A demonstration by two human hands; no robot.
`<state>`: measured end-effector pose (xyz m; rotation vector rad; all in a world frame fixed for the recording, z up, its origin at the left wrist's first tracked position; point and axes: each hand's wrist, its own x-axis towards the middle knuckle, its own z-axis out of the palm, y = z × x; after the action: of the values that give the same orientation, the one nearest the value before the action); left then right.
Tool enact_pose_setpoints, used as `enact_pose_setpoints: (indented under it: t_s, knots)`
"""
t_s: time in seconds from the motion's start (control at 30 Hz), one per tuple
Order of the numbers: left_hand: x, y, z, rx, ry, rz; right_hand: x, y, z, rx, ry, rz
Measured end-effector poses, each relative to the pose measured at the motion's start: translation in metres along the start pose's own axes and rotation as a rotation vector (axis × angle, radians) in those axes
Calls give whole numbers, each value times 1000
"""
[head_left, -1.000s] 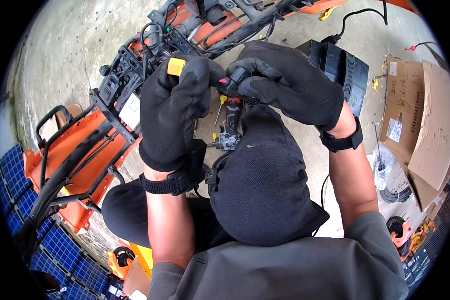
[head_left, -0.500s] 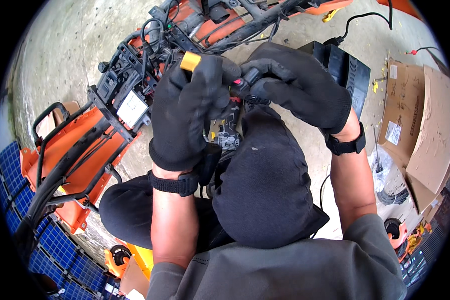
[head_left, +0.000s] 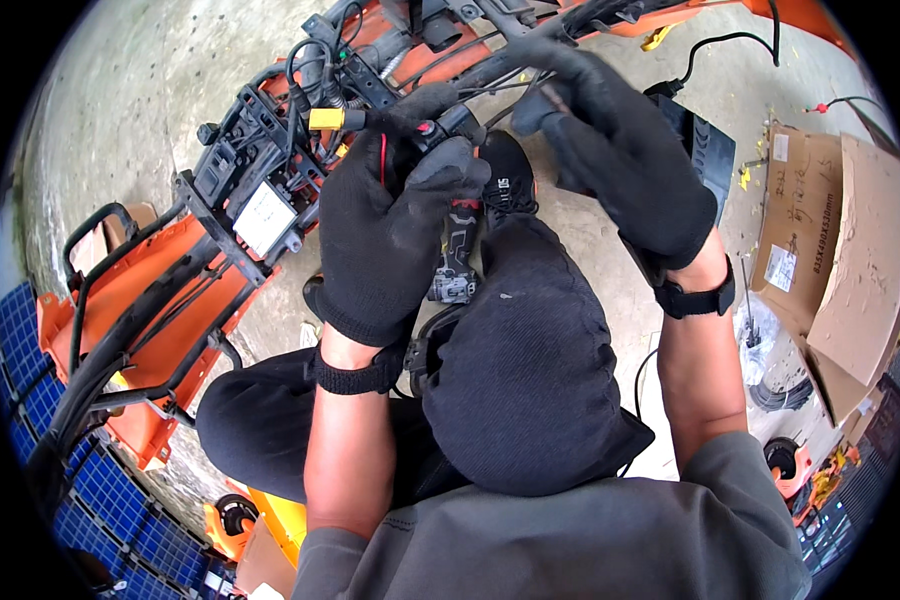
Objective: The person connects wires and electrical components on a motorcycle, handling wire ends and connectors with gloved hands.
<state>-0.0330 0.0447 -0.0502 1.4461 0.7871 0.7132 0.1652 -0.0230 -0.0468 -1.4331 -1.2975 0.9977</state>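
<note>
My gloved left hand (head_left: pixel 380 235) is closed round a short cable assembly. A black plug (head_left: pixel 460 122) with a red spot sticks out at its fingertips, and a yellow connector (head_left: pixel 325 119) shows beyond the knuckles. A thin red wire (head_left: pixel 383 158) crosses the glove. My gloved right hand (head_left: pixel 635 165) is raised apart from the plug, thumb and forefinger spread, partly blurred by motion; I see nothing held in it. Below the left hand, next to my shoe (head_left: pixel 510 175), a grey and black power tool (head_left: pixel 457 255) is partly hidden.
An orange vehicle frame with black tubes (head_left: pixel 170 320) and wiring (head_left: pixel 320 75) spans the left and far side. A black box (head_left: pixel 705 145) with a cable stands behind my right hand. Open cardboard cartons (head_left: pixel 805 240) lie at right, blue panels (head_left: pixel 100 480) at lower left.
My right hand has let go of the black plug and moved away to the right, its fingers opening. My left hand has turned, so the yellow connector now points left.
</note>
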Motion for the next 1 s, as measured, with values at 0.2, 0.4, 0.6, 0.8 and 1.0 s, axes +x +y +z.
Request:
enact_pose_setpoints:
  t_s: [0.2,0.4,0.6,0.8,1.0]
  knots:
    - [2,5,3,-258,15,-50,-11,-6,5,177,38,265]
    - [2,8,2,-460,27,-30,-15,-8,6,26,94,153]
    - [8,-4,5,-667,-3,-49,-12,-26,16,125,134,93]
    - [10,-6,12,-1375,-211,-190,1,-13,7,-200,306,-269]
    - [9,1,13,-1459,-213,-286,10,-21,-2,-140,111,-186]
